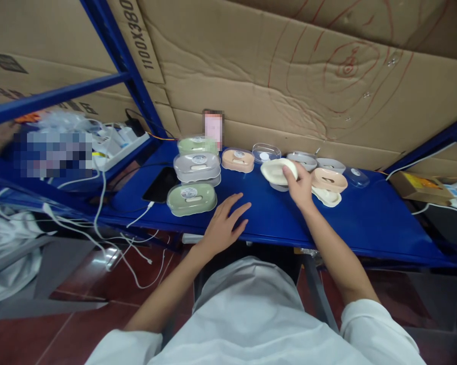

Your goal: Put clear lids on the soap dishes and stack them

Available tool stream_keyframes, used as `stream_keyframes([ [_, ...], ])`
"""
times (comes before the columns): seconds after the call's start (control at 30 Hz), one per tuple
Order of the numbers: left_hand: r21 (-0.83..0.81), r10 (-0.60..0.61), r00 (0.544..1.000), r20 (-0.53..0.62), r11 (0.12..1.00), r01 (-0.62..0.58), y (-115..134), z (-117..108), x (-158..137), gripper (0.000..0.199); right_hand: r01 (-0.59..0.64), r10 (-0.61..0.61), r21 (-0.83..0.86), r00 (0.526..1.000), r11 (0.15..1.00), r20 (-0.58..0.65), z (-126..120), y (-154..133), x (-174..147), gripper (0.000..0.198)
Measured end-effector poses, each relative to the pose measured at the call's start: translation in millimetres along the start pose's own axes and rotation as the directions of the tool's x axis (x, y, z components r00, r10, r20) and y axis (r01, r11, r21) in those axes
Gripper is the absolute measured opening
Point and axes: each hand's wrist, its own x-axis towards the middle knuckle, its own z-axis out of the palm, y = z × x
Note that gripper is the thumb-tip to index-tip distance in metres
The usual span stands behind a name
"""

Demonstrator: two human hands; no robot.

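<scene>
My right hand [300,185] grips a cream oval tray [276,171], thumb over its near side, raised above the blue shelf [258,213]. Partly hidden beneath it is a grey piece [278,187]. My left hand [228,223] hovers at the shelf's front edge with fingers spread, holding nothing. Nearest to it sits a green oval box with a clear lid [192,198]. Behind that are a grey lidded box [197,167], another green one [198,146] and a peach one [238,159]. Right of my right hand lie a peach tray [329,180] and a cream insert [327,196].
Clear lids [266,152] and grey trays [302,161] line the back. A black phone [162,185] with a white cable lies left; another phone [213,129] leans on the cardboard [243,96]. Blue posts [131,76] frame the shelf. White cables [99,203] hang at left.
</scene>
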Motion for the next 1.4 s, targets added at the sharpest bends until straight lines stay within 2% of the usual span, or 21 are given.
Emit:
stream_keyframes([
  [0.13, 0.045, 0.018, 0.999, 0.031, 0.999, -0.019, 3, 0, 15, 0.059, -0.081, 0.068, 0.063, 0.98, 0.995, 0.187, 16, -18, -19, 0.048],
  [0.27, 0.108, 0.007, 0.989, 0.145, 0.994, -0.023, 1, 9, 23, 0.05, -0.055, 0.015, 0.11, 0.943, 0.992, 0.331, 17, -32, -21, 0.053],
  [0.4, 0.119, -0.006, 0.977, 0.211, 0.993, -0.019, -5, 14, 19, 0.028, 0.078, -0.064, -0.031, 0.947, 0.996, 0.316, 5, -27, -14, 0.059],
  [0.5, 0.114, -0.058, 0.98, 0.188, 0.993, 0.037, -4, 12, 16, 0.027, 0.117, -0.05, -0.166, 0.93, 0.979, 0.365, -3, -11, -13, 0.064],
  [0.63, 0.129, -0.102, 0.986, 0.131, 0.988, 0.085, 0, 8, 14, 0.032, 0.128, 0.033, -0.299, 0.877, 0.946, 0.479, -10, 8, -18, 0.05],
  [0.7, 0.129, -0.098, 0.988, 0.121, 0.988, 0.082, 1, 8, 13, 0.03, 0.13, 0.036, -0.301, 0.871, 0.945, 0.49, -14, 12, -19, 0.04],
  [0.8, 0.109, -0.082, 0.99, 0.114, 0.992, 0.069, -1, 9, 11, 0.025, 0.09, 0.031, -0.259, 0.903, 0.962, 0.429, -21, 10, -17, 0.038],
  [0.87, 0.096, -0.078, 0.991, 0.106, 0.993, 0.068, -2, 9, 10, 0.021, -0.042, 0.079, -0.129, 0.951, 0.991, 0.298, -28, 10, -15, 0.04],
  [0.93, 0.089, -0.08, 0.992, 0.094, 0.993, 0.071, -3, 9, 9, 0.018, -0.236, 0.221, 0.1, 0.965, 0.967, 0.143, -36, 13, -18, 0.045],
  [1.03, 0.083, -0.085, 0.994, 0.074, 0.993, 0.079, -3, 11, 9, 0.015, -0.445, 0.462, 0.365, 0.886, 0.818, 0.045, -48, 25, -32, 0.049],
  [1.13, 0.076, -0.081, 0.995, 0.064, 0.994, 0.076, -3, 12, 9, 0.014, -0.545, 0.584, 0.38, 0.812, 0.747, 0.017, -60, 43, -52, 0.055],
  [1.2, 0.067, -0.079, 0.995, 0.061, 0.995, 0.075, -3, 13, 9, 0.013, -0.559, 0.582, 0.269, 0.813, 0.784, -0.003, -66, 52, -61, 0.061],
  [1.23, 0.064, -0.079, 0.995, 0.061, 0.995, 0.075, -3, 13, 9, 0.013, -0.535, 0.547, 0.186, 0.837, 0.824, -0.019, -68, 53, -63, 0.065],
  [1.33, 0.071, -0.079, 0.995, 0.053, 0.995, 0.075, -2, 12, 9, 0.014, -0.334, 0.33, -0.072, 0.942, 0.94, -0.068, -67, 41, -59, 0.068],
  [1.4, 0.081, -0.075, 0.996, 0.054, 0.994, 0.07, -1, 11, 10, 0.013, -0.21, 0.206, -0.105, 0.978, 0.972, -0.044, -60, 14, -56, 0.061],
])
